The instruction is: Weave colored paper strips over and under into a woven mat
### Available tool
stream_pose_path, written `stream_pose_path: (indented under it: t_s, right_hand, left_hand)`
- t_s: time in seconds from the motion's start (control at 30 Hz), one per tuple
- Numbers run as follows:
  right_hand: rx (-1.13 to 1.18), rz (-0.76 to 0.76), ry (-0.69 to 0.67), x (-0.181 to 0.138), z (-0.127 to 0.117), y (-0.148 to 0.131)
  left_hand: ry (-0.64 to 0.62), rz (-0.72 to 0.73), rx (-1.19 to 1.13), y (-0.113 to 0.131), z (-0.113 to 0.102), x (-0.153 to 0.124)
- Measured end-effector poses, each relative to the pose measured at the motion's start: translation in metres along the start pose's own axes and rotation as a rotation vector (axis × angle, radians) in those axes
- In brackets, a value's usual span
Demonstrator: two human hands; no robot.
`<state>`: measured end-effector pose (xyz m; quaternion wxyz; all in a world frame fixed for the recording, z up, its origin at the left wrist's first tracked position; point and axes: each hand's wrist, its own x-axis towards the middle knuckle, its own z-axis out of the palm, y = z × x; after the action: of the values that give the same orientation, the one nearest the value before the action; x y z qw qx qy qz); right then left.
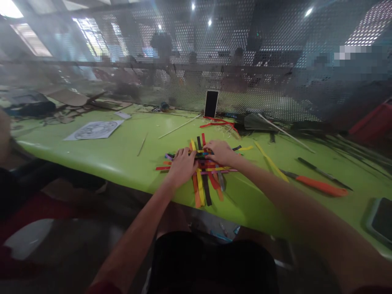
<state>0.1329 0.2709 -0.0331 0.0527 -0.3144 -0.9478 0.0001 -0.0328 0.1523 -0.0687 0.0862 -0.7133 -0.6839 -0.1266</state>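
Dark shorts [211,261] fill the bottom of the head view, and both forearms reach out from there to the near edge of the green table [122,155]. A weave of coloured strips [206,179] lies at that edge, its orange, yellow and black ends reaching the rim. The left hand [182,165] lies palm down on the weave's left side, fingers stretched out flat and gripping nothing. The right hand [221,153] rests on its far side, fingertips on a dark cross strip; whether they pinch it cannot be told. An orange-handled knife [318,185] lies to the right, well apart. A phone [211,103] stands upright at the far edge against a perforated screen [275,81], with a printed sheet [94,130] toward the far left.
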Motion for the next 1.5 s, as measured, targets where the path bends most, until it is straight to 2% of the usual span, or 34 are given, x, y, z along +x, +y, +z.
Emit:
stream_pose_path:
  t_s: [0.7,1.03,1.17,1.3,1.4,1.5]
  right_hand:
    - [-0.018,0.026,-0.049,0.000,-0.002,-0.003]
    - [0.001,0.008,-0.011,-0.004,-0.008,-0.011]
    - [0.037,-0.049,0.059,-0.005,-0.027,-0.014]
    - [0.081,-0.081,0.209,-0.017,-0.068,-0.007]
    - [0.132,-0.074,0.356,-0.044,-0.097,0.013]
    - [0.132,-0.011,0.445,-0.084,-0.105,0.045]
  left_hand:
    - [-0.023,0.021,-0.010,0.003,0.000,0.004]
    - [0.022,0.054,-0.037,-0.016,0.002,0.001]
    - [0.043,0.065,-0.061,-0.022,0.003,0.000]
    - [0.092,0.060,-0.088,-0.023,-0.002,-0.001]
    - [0.136,0.078,-0.114,-0.021,-0.011,-0.004]
    - [0.168,0.157,-0.202,-0.014,-0.022,-0.007]
